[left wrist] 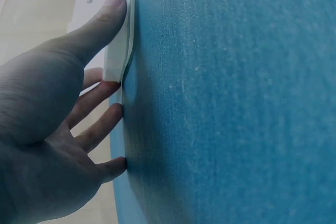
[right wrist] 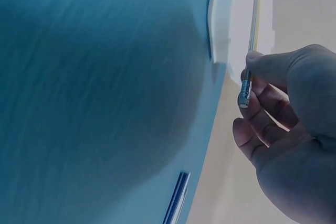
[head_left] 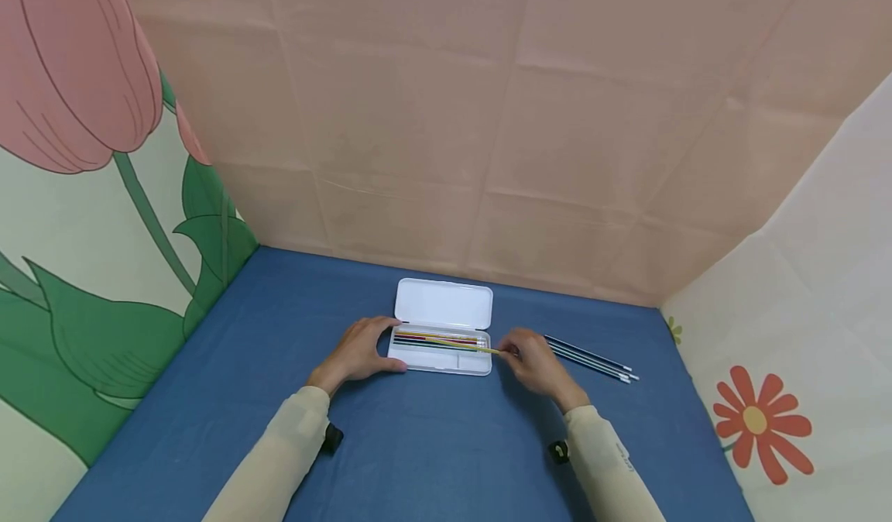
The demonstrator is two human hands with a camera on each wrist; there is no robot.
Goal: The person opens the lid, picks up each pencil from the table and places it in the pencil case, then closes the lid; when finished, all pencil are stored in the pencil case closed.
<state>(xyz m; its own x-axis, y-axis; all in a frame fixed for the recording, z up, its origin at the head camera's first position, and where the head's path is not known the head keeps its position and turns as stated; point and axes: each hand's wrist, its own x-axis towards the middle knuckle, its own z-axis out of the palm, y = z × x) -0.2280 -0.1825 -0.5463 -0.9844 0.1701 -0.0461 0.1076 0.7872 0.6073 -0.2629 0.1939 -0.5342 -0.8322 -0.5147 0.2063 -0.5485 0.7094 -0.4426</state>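
Note:
A white pencil case (head_left: 425, 361) lies on the blue cloth with its lid (head_left: 444, 303) folded back. Several coloured pencils (head_left: 409, 343) rest side by side in it. My left hand (head_left: 362, 348) holds the case at its left end, thumb (left wrist: 107, 19) against the front wall and fingers round toward the hinge side. Between thumb and fingertips my right hand (head_left: 533, 363) pinches a yellow pencil (head_left: 468, 345) near its right end. The pencil slants over the case, its far tip above the row of pencils. In the right wrist view, its pinched end (right wrist: 244, 95) looks metallic.
Several dark pencils with white ends (head_left: 592, 361) lie in a bundle on the blue cloth (head_left: 432, 444), just right of my right hand. A beige backdrop (head_left: 446, 119) rises behind, with flower-printed panels at the left and right.

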